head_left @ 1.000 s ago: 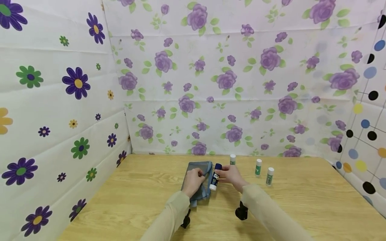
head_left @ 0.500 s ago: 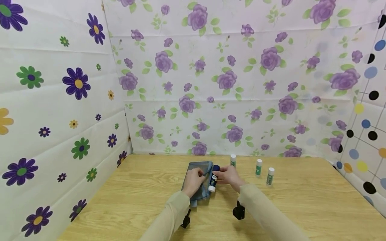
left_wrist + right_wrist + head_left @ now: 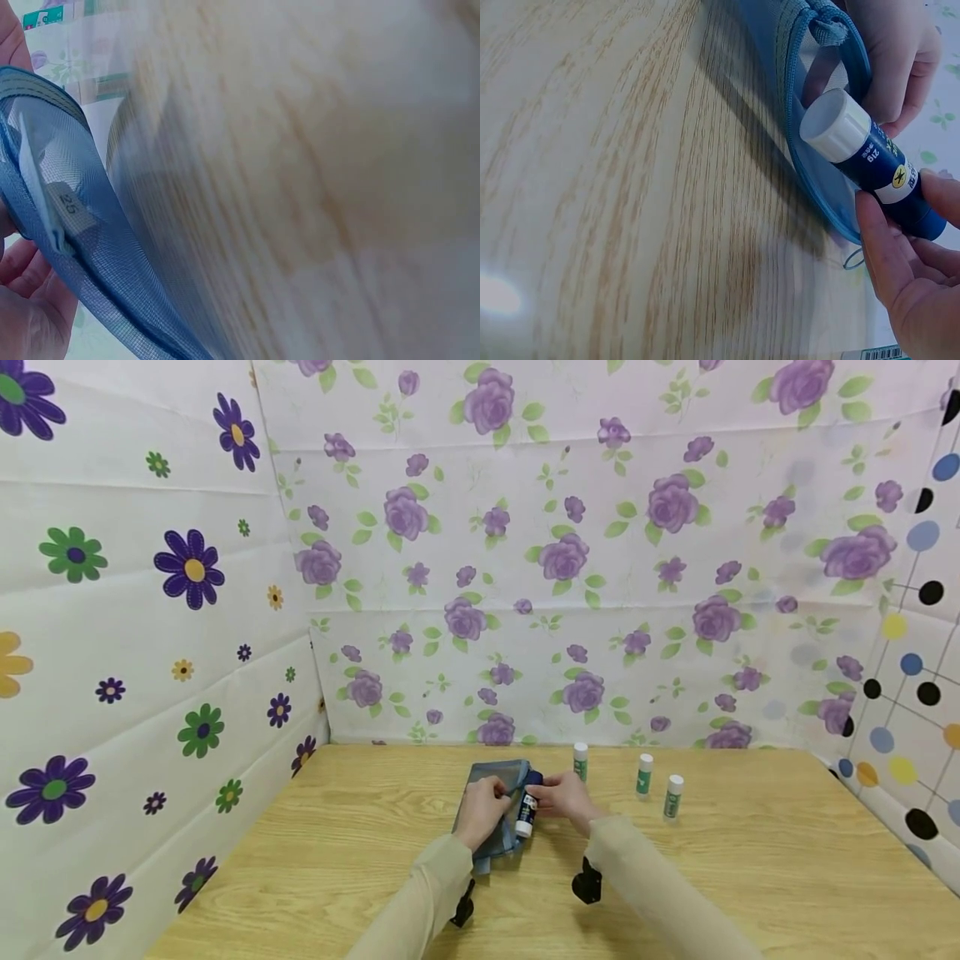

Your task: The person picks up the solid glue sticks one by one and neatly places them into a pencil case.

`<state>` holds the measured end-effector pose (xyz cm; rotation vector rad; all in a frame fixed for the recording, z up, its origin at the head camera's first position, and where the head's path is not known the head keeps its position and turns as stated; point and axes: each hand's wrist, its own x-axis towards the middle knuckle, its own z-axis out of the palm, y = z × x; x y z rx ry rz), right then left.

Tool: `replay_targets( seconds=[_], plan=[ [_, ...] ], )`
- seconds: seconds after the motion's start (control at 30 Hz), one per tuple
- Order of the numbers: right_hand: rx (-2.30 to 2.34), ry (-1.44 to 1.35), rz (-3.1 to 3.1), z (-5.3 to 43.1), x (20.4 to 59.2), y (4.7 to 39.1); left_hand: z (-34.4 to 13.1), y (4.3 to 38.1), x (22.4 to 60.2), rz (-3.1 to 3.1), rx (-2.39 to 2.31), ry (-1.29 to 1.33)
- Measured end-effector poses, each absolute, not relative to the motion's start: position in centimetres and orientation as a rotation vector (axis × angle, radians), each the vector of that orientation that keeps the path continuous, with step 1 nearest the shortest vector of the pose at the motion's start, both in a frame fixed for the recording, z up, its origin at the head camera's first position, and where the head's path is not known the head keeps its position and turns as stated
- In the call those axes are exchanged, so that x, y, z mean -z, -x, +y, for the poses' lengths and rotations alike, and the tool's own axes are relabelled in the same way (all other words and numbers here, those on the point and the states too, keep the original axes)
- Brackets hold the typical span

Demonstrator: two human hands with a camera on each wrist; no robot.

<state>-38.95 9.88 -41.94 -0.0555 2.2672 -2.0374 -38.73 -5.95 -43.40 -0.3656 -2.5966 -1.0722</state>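
Note:
A blue mesh zip pouch lies on the table in the head view, its zipped mouth spread apart in the right wrist view. My left hand pinches the pouch's edge; in the left wrist view, mesh partly covers that hand's fingers. Between the thumb and fingers of my right hand is a dark blue glue stick with a white end. That white end points into the pouch's opening, right at the zip edge. Whatever lies deeper in the pouch is hidden.
Three white-capped glue sticks with green labels stand upright on the wooden table: one just behind my right hand, a second and a third further right. Flowered sheets hang behind and left.
My right hand has moved slightly left with the dark blue glue stick, bringing it over the pouch's right edge. The left hand and the standing glue sticks have stayed put.

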Motion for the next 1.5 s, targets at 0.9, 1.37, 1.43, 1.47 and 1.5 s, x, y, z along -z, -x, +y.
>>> replay_targets(
  seconds=[0.9, 1.37, 1.43, 1.47, 1.5],
  plan=[
    [1.891, -0.007, 2.398, 8.8, 41.8, 39.5, -6.1, 38.6, 43.3, -2.6, 1.064, 0.368],
    [1.868, -0.01, 2.408, 8.2, 42.2, 39.4, -6.0, 38.4, 43.3, -2.614, 1.11, 0.35],
    [1.87, -0.012, 2.416, 8.1, 42.4, 39.5, -6.1, 38.4, 43.3, -2.617, 1.116, 0.346],
    [1.865, -0.01, 2.427, 8.1, 42.5, 39.5, -6.1, 38.4, 43.3, -2.622, 1.122, 0.344],
    [1.858, -0.013, 2.438, 8.0, 42.5, 39.5, -6.1, 38.4, 43.3, -2.626, 1.125, 0.338]
  ],
)
